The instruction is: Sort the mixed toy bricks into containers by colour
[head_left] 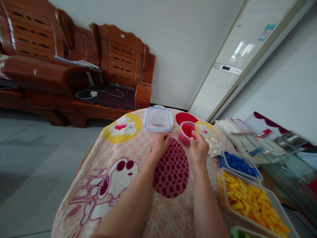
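Note:
My left hand (160, 144) hovers over the patterned cloth below a clear lidded box (158, 119) with a blue rim. Its fingers are curled together, and whatever they may hold is hidden. My right hand (199, 149) is at the near right rim of a round pinkish tub (183, 138). Small red plastic pieces (187, 130) lie in the tub. The thumb and forefinger come close together in front of the red pieces; I cannot make out what is between them. White pieces (213, 147) lie just right of this hand.
A tub of blue pieces (240, 164) and a larger tub of yellow pieces (250, 201) line the table's right side. A red round lid (185, 118) lies behind the pinkish tub. A glass-topped stand (284, 155) is at the right, a wooden bench (119, 66) behind.

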`<state>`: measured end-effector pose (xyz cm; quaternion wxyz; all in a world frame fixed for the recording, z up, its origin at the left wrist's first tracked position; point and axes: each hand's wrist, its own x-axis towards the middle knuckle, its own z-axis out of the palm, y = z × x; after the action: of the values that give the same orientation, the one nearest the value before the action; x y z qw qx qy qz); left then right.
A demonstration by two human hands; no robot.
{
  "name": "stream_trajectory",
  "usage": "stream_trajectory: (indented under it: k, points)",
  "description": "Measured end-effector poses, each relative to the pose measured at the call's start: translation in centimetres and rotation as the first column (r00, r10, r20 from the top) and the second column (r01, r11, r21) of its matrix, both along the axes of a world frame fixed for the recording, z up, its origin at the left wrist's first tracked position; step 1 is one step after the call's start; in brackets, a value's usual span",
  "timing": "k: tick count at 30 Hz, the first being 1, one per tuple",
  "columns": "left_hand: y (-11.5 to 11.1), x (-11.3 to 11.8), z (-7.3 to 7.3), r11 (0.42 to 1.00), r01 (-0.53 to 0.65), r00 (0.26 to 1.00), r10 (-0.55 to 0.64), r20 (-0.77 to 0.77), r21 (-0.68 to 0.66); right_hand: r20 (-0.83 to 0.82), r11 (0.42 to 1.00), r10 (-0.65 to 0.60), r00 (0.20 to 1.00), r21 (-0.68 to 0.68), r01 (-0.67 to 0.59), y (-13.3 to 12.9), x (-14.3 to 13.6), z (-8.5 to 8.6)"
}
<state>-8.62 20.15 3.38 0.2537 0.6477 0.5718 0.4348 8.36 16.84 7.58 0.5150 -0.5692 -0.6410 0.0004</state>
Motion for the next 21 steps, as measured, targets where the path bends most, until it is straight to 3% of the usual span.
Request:
stream_trajectory:
  k: [3, 8, 12, 15, 21]
  points:
    - [0.1, -0.1, -0.1, 1.000, -0.019, 1.000, 0.018, 0.018, 0.024, -0.076, 0.999, 0.025, 0.997, 0.024, -0.023, -1.1, -1.7, 1.6]
    - [0.2, 0.1, -1.3, 0.993, 0.083, 0.982, -0.097, -0.160, -0.088, -0.109, 0.993, 0.119, 0.987, 0.023, -0.117, -3.2, -4.2, 4.6]
    - [0.0, 0.1, -2.2, 0.994, 0.103, 0.976, -0.109, -0.191, -0.040, -0.087, 0.994, 0.113, 0.990, 0.020, -0.112, -7.2, -4.4, 6.2]
    - [-0.1, -0.1, -2.4, 0.996, 0.091, 0.973, -0.091, -0.211, -0.010, -0.047, 0.996, 0.087, 0.995, -0.006, -0.088, -11.6, -2.8, 5.8]
    - [-0.9, 0.2, -2.0, 0.998, 0.061, 0.935, -0.060, -0.348, -0.009, 0.047, 0.979, -0.169, 0.985, -0.105, 0.173, -19.7, 4.6, 1.7]
